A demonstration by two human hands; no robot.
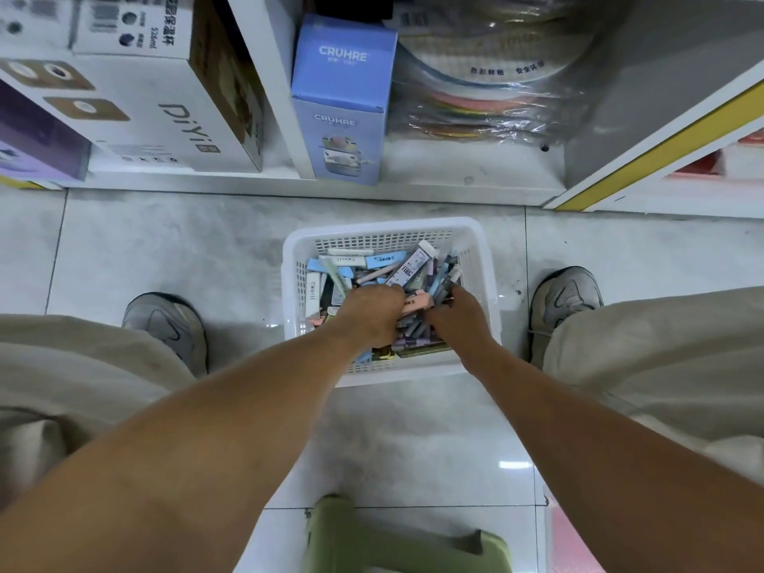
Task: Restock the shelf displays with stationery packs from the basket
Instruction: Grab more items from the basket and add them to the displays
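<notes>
- The white plastic basket point(481, 258) sat on the tiled floor at the middle of the view, between two grey shoes, one at 9 o'clock of it point(169, 324) and one at 3 o'clock point(568, 299).
- Stationery packs point(364, 262) filled the basket in a loose heap (blue, pink, white and grey ones, lying at all angles), and a long white pack point(413, 264) lay tilted across the top toward 1 o'clock.
- The left hand point(370, 310) was down in the heap with its fingers curled into the packs; what exactly they held I could not tell.
- The right hand point(457, 316) was in the basket just beside it, at its 3 o'clock, fingers bent among grey and purple packs; whether it gripped one I could not tell.
- At 12 o'clock of the basket ran the bottom shelf point(454, 167), with a blue CRUHRE box point(343, 97) standing on it, a white DiYi box point(165, 105) at its 9 o'clock and plastic-wrapped coloured rolls point(492, 88) at its 3 o'clock.
- A green stool point(392, 539) showed at 6 o'clock, near the frame's lower edge.
</notes>
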